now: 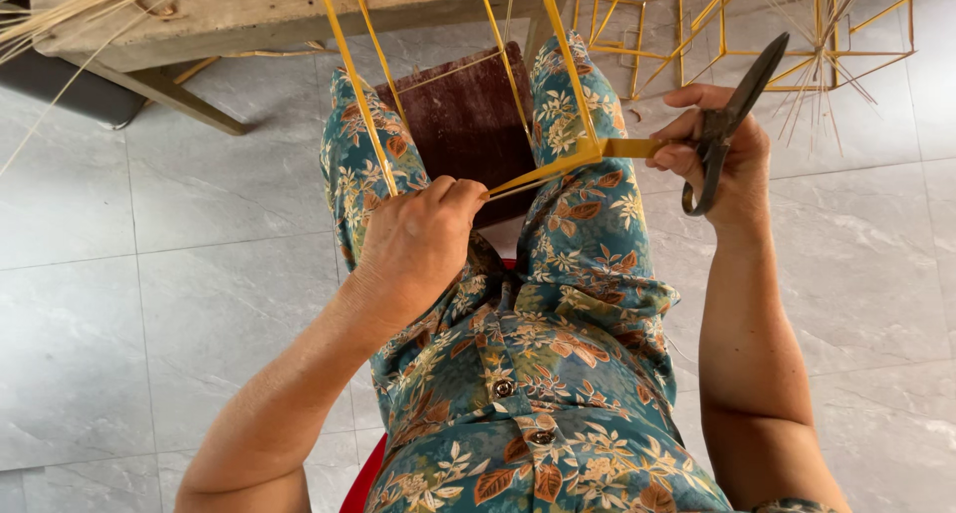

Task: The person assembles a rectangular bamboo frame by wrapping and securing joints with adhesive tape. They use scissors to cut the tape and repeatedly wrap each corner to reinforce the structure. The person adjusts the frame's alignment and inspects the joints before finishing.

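Strip: a flat yellow bamboo strip point(558, 166) lies across the lap at the centre of the frame, its long axis running from the lower left up to the right, from one hand to the other.
Left hand: the left hand point(418, 239) is curled nearly closed, thumb and fingers pinching the strip's lower-left end just above the knee.
Right hand: the right hand point(722, 159) sits in the upper right of the frame, fingers wrapped through the loops of dark scissors point(732, 110) while the fingertips also press the strip's wide right end; the blades look closed and point up and to the right, away from the strip.
Nearer hand: both hands touch the strip; the left one holds the thin split end, the right one the broad end.
Other strips: several more long yellow strips point(354, 85) run from the lap up towards the top edge, roughly at right angles to the held one.
Bench: a rough wooden bench point(249, 10) crosses the upper left, with loose pale splints trailing off it.
Stool: a dark brown block point(468, 115) stands between the knees.
Frames: open box-shaped frames point(697, 25) of yellow sticks lie on the grey tiled floor point(149, 274) in the upper right; nothing shows inside them.
Seat: a red edge point(360, 478) shows under the floral clothing at the bottom.
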A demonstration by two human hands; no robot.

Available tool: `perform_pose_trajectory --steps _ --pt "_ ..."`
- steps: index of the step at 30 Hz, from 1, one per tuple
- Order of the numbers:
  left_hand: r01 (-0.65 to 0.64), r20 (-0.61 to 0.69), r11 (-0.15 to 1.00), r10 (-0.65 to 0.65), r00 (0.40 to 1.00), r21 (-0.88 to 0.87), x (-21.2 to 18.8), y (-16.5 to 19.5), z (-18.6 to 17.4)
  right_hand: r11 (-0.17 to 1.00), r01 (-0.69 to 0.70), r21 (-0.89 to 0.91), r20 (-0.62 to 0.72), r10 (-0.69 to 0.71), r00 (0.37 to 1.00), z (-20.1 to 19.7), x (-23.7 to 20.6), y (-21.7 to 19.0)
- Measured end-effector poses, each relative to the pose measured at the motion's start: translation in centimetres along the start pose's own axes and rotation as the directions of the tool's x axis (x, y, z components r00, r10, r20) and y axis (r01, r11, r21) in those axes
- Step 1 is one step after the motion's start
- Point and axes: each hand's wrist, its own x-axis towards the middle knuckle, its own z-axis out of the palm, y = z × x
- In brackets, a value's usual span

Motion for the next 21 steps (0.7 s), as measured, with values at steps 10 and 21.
perform_pose_trajectory --steps 10,21 --pt "-0.245 -0.213 0.967 0.255 0.943 0.070 2.9 4.5 3.0 0.996 -0.023 0.087 -0.027 0.025 0.999 0.3 -0.3 0.0" --pt "-0.094 0.219 0.995 0.099 0.971 -0.036 8.8 5.7 5.8 0.989 -0.046 0.138 -0.062 0.055 0.997 0.3 -0.9 0.3"
